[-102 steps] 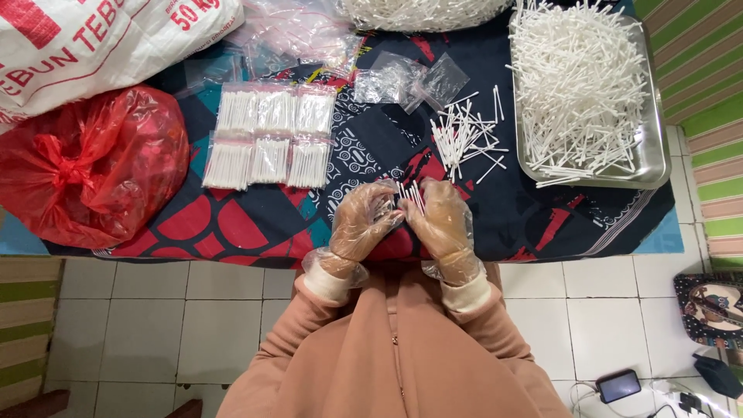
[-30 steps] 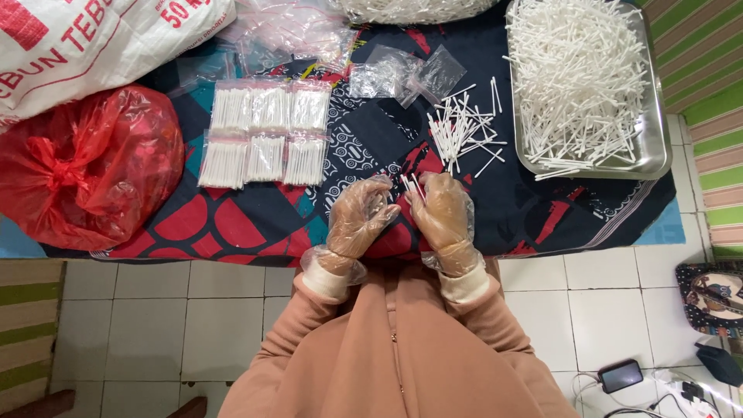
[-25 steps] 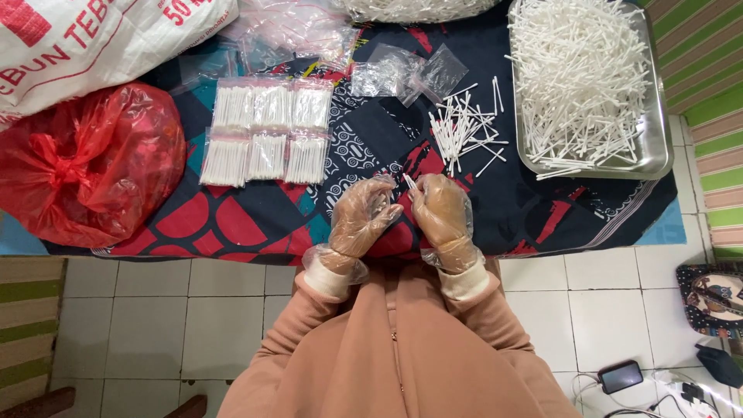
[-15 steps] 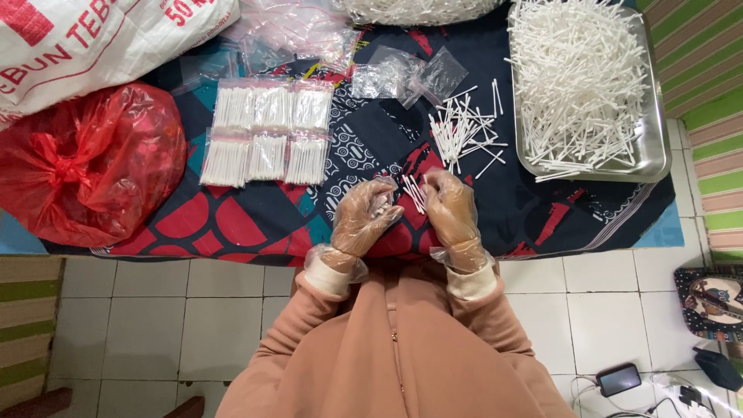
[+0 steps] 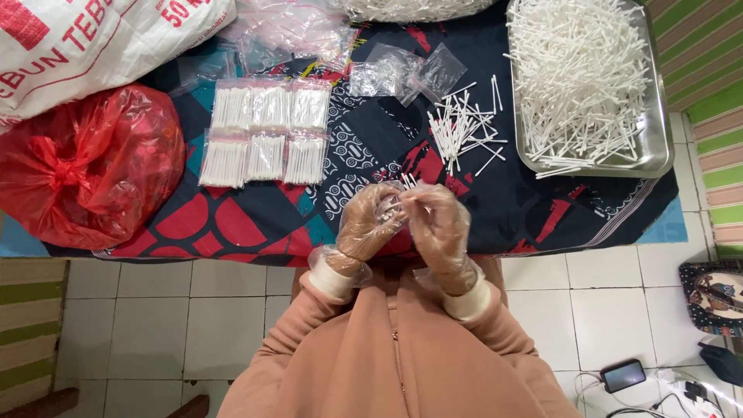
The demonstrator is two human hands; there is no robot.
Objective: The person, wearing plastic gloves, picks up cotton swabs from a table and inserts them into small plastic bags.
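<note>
White floor tiles lie under you, and your peach sleeves reach forward to a patterned dark cloth spread as your surface. Your left hand and right hand, both in thin clear gloves, meet just over the cloth's near edge. Each is curled closed around a small bundle of white cotton swabs, whose tips stick out above your fingers, long axis pointing away from you. I cannot tell whether a little bag is also between your palms.

Just beyond your right hand, up and slightly to the right, lies the loose pile of swabs, scattered mostly lengthwise away from you; your right hand is the nearer one to it. Farther right sits the metal tray heaped with swabs. Beyond your left hand, to the left, six filled packets lie in two neat rows. Empty clear bags rest past the loose pile. At far left are a red plastic bag and a white sack.
</note>
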